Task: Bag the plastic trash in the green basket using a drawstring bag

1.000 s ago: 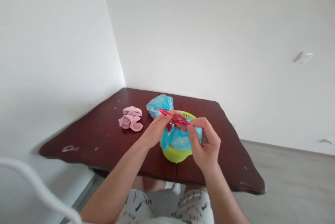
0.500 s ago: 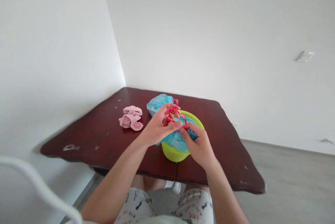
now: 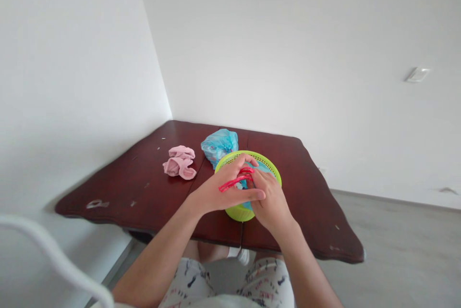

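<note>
My left hand (image 3: pixel 227 190) is over the light green basket (image 3: pixel 268 158), its fingers curved and its thumb stretched toward my right hand. A red drawstring (image 3: pixel 236 182) is looped around my left hand between thumb and index finger. My right hand (image 3: pixel 271 197) presses up against it from the right, with fingers closed at the string; their tips are hidden behind my left hand. Inside the basket, a light blue plastic bag (image 3: pixel 261 167) shows in the gaps around my hands.
Behind the basket sits a second blue plastic bag (image 3: pixel 219 144), bunched up. A crumpled pink cloth (image 3: pixel 179 163) lies to the left on the dark red wooden table (image 3: pixel 144 188). White walls stand behind and to the left. A white curved bar (image 3: pixel 54 255) is at lower left.
Both hands have come closer together and lower over the basket. The red loop, which stood up around my left fingers, now lies across the back of that hand toward my right fingers.
</note>
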{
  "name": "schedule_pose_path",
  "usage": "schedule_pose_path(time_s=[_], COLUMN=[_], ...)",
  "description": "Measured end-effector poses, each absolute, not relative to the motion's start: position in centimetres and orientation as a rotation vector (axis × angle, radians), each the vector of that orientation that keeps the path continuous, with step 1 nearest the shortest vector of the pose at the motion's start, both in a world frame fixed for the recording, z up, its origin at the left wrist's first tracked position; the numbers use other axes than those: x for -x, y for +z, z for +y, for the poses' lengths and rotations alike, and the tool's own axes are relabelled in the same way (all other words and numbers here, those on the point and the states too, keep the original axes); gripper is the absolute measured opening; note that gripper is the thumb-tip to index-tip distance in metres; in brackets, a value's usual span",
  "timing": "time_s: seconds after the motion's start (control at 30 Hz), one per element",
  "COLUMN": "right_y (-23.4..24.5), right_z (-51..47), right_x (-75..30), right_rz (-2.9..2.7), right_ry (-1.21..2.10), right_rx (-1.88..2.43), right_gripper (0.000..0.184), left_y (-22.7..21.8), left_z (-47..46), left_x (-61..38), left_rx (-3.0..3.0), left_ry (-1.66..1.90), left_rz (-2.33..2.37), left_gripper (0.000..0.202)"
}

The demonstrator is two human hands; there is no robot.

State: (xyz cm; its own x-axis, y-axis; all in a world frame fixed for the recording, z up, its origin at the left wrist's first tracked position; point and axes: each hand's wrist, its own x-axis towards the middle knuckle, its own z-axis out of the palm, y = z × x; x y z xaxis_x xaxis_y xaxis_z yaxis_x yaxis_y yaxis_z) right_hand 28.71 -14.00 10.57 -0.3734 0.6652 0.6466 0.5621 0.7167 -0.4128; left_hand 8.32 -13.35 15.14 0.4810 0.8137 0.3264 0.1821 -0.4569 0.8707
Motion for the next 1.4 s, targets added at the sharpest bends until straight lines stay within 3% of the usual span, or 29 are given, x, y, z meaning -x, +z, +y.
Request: schedule_pose_path(time_s=[0.1,0.13,0.23,0.33,0.47,0.6,0.7,0.83,1.17,1.4], right_y=[10.3,10.1,9.5,8.8,9.2,11.0,11.9,12.0,10.1,7.3], right_z=[-13.7,-13.6,-13.2,-12.9,-13.7,-15.3,-15.7,-15.2,-16.2,-16.7], right_x=[-28.7,-28.7,-28.9,-29.2,-29.6,-30.3,-30.4,-29.8,-29.3,-28.0], right_rz=[-2.120,-2.129,-2.155,-2.156,-2.077,-1.989,-1.823,-1.714,-1.604,-1.573], right_ry=[0.000,-0.031,-0.077,-0.051,0.108,0.469,0.572,0.342,-0.164,-0.146], right_rx=[0.964,0.981,1.043,1.077,1.018,0.823,0.714,0.734,0.731,0.778], right_gripper=[0.022,0.023,0.023,0.021,0.044,0.065,0.047,0.008,0.020,0.028], left_y=[15.0,14.9,14.2,13.3,12.9,13.4,13.4,12.7,12.3,12.2], left_z=[-13.3,-13.2,-13.0,-12.7,-12.5,-12.5,-12.6,-12.4,-11.7,-11.6], left_x=[-8.6,-8.7,-8.7,-8.7,-8.7,-8.8,-8.9,-9.3,-9.5,-10.2], left_rx=[-1.984,-1.962,-1.832,-1.662,-1.606,-1.576,-1.578,-1.582,-1.313,-1.227], left_ry=[1.052,1.096,1.178,1.137,0.999,0.892,0.850,0.788,0.948,1.087], left_rz=[0.892,0.894,0.871,0.827,0.680,0.581,0.604,0.607,0.589,0.563], left_gripper=[0.036,0.036,0.054,0.059,0.072,0.076,0.077,0.081,0.077,0.069])
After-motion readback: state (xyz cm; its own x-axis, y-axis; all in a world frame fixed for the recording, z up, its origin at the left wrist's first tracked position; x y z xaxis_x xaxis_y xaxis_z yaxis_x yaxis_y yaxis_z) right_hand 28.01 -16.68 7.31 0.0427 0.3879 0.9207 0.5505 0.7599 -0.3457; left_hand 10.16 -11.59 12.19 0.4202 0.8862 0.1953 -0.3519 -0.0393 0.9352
